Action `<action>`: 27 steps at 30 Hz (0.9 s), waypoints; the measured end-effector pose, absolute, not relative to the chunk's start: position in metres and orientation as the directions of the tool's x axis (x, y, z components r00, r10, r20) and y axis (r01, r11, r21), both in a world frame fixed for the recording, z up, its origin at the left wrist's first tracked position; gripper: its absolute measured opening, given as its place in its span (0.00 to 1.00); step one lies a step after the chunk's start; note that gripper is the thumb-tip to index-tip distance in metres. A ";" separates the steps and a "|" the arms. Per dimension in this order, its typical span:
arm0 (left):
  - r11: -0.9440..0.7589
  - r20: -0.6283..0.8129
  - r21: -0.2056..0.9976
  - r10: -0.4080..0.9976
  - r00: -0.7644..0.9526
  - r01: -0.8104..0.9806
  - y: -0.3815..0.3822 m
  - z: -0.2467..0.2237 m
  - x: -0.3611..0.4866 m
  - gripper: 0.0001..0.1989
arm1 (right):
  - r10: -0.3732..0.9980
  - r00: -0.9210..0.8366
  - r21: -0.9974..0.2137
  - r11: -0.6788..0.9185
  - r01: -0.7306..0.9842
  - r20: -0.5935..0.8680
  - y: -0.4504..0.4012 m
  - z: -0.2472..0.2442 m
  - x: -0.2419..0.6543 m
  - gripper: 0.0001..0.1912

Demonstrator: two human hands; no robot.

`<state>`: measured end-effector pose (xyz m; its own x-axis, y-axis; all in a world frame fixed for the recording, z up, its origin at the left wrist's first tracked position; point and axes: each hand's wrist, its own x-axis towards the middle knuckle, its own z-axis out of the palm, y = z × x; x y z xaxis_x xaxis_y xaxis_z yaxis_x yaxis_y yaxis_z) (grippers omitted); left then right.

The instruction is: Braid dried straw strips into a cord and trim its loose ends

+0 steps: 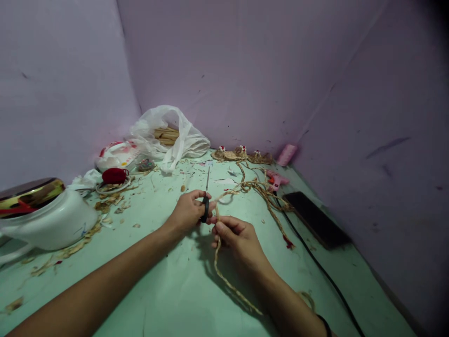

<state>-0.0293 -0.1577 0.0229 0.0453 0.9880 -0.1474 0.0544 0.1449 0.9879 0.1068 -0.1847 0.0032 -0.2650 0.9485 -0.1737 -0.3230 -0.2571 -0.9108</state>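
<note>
While the left hand has its grip around the black scissors, the right hand pinches the rope close beside that grip.

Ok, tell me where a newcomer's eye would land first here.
Probably mid-picture, on the left hand holding black-handled scissors and the right hand pinching a twisted cord. Next, perhaps, the crumpled white plastic bag beyond them, then the white vessel at the left edge.

Curved tan cord (braided); black-handled scissors pointing away.
</note>
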 end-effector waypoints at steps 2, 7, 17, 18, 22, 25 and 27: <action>-0.059 0.046 0.952 0.998 0.052 0.301 -0.162 0.024 -0.040 0.18 | 0.958 -0.180 -0.889 -0.276 -0.364 -0.224 -0.178 0.003 0.111 0.15; -0.471 0.346 0.452 0.875 0.337 0.757 -0.178 0.029 -0.057 0.17 | 0.963 -0.176 -0.855 -0.265 -0.447 -0.206 -0.172 0.009 0.121 0.14; -0.574 0.287 0.044 0.792 0.540 0.818 -0.180 0.020 -0.056 0.27 | 0.965 -0.158 -0.906 -0.253 -0.340 -0.211 -0.172 0.018 0.118 0.11; -0.576 0.287 0.033 0.788 0.544 0.817 -0.180 0.019 -0.056 0.27 | 0.966 -0.152 -0.912 -0.249 -0.326 -0.210 -0.172 0.019 0.117 0.10; -0.590 0.268 0.037 0.783 0.561 0.807 -0.179 0.020 -0.058 0.28 | 0.975 -0.145 -0.944 -0.200 -0.263 -0.167 -0.173 0.021 0.117 0.06; -0.599 0.237 0.083 0.788 0.568 0.796 -0.178 0.020 -0.059 0.28 | 0.979 -0.148 -0.968 -0.167 -0.189 -0.140 -0.175 0.021 0.117 0.04; -0.603 0.210 0.133 0.793 0.572 0.787 -0.178 0.021 -0.060 0.29 | 0.982 -0.142 -0.976 -0.150 -0.160 -0.127 -0.176 0.021 0.118 0.04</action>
<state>-0.0598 -0.1776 0.0209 0.5719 0.7929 0.2103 0.7867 -0.6028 0.1335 0.1177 -0.1763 0.0212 -0.1418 0.9817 -0.1272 -0.1601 -0.1496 -0.9757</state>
